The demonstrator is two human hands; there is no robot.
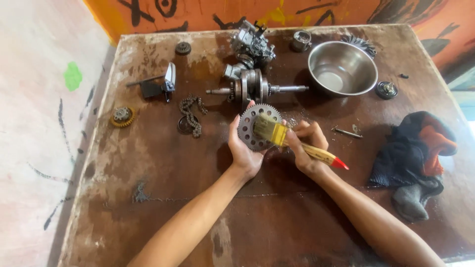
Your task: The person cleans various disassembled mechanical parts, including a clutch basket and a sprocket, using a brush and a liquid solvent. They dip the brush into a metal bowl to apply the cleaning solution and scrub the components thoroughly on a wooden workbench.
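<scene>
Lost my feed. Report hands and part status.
Left hand holds gear upright. Right hand grips brush, bristles on gear. Crankshaft just beyond, apart.

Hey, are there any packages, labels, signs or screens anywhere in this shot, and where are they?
None in view. The worn brown table holds only metal engine parts, a steel bowl and rags. The orange wall behind carries loose black painted strokes, not a sign.
</scene>
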